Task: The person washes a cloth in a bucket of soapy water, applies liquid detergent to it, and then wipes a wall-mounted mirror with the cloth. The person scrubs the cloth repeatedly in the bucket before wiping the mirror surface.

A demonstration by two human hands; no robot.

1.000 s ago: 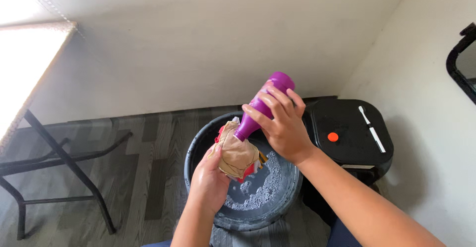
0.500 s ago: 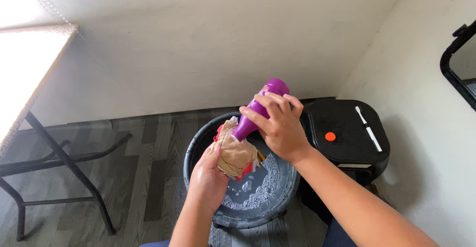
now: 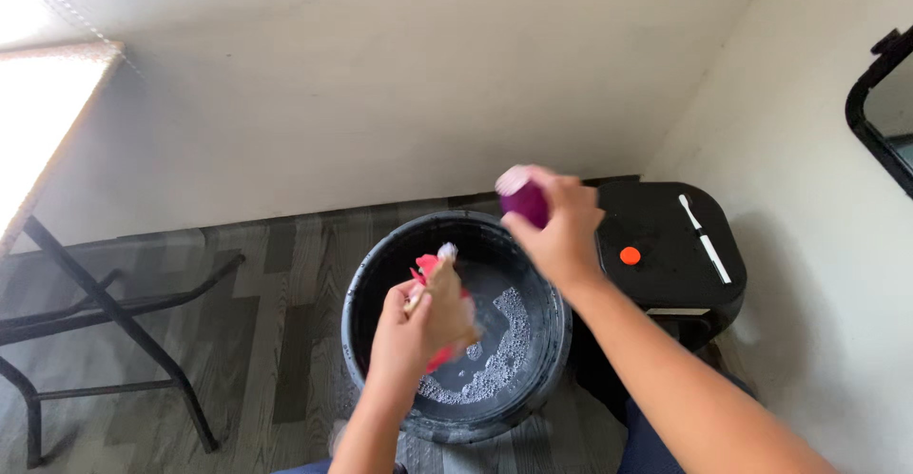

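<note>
Head view: motion blur smears both your hands, so finger detail is hard to read. Your right hand [image 3: 561,232] is wrapped round the purple bottle [image 3: 524,200] and hides most of it; its neck is not visible. Your left hand [image 3: 411,336] is closed on a tan-and-red cloth [image 3: 444,305], also blurred. Versus half a second ago, the bottle has lifted off the cloth and swung right; then, its mouth pressed against it. Now bottle and cloth sit apart, both above the black tub [image 3: 380,265] of sudsy water [image 3: 495,360]. The black stool [image 3: 666,251] sits just right of the tub.
</note>
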